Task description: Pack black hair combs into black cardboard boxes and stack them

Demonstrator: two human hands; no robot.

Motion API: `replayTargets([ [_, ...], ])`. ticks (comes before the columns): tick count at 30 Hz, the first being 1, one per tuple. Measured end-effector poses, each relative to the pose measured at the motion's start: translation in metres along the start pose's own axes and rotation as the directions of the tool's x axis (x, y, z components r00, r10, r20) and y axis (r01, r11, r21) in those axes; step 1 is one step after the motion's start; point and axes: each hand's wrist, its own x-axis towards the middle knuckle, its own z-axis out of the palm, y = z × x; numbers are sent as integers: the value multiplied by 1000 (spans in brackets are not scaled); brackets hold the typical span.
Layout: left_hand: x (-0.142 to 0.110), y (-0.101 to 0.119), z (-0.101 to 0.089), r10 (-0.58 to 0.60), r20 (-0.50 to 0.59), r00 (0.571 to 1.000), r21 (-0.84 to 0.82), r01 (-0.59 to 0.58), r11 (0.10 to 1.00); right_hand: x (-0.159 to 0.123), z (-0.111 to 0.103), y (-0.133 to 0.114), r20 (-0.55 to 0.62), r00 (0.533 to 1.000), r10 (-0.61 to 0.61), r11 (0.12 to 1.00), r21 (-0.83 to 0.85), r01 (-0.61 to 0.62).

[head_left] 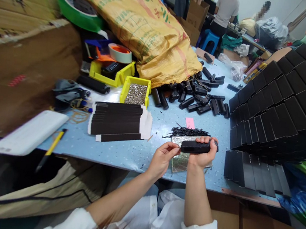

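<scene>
My right hand is wrapped round a black oblong handheld device with a textured surface, held about level above the table. At the device's left end, the thumb and fingers of my left hand are pinched together. Whatever is between those fingertips is too small to make out. Under my hands lies a shiny silvery pad. Just behind it are a bundle of thin black sticks and a pink slip of paper.
Flat black cartons lie left, near a yellow bin of small metal parts. Many black devices are heaped behind, beside a yellow woven sack. Stacked black boxes rise at right. A person works in the background.
</scene>
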Motion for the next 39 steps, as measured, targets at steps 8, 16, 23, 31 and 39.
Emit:
replayTargets([
  [8, 5, 1, -5, 83, -5, 996, 86, -83, 993, 1, -4, 4, 6, 1000, 20, 999, -41, -20],
  [16, 5, 1, -17, 154, 28, 988, 247, -156, 956, -3, -10, 13, 19, 999, 27, 999, -42, -27],
  [23, -8, -15, -25, 192, -23, 981, 374, -169, 912, -7, -10, 18, 75, 995, 72, 993, -96, -64],
  [31, 24, 76, -136, 434, 162, 886, 938, -275, 212, 13, -50, -17, 587, 808, -53, 825, -430, 366],
  [39, 49, 133, -180, 250, 209, 945, 882, -72, -466, 63, -116, -8, 149, 986, -68, 347, -923, 164],
])
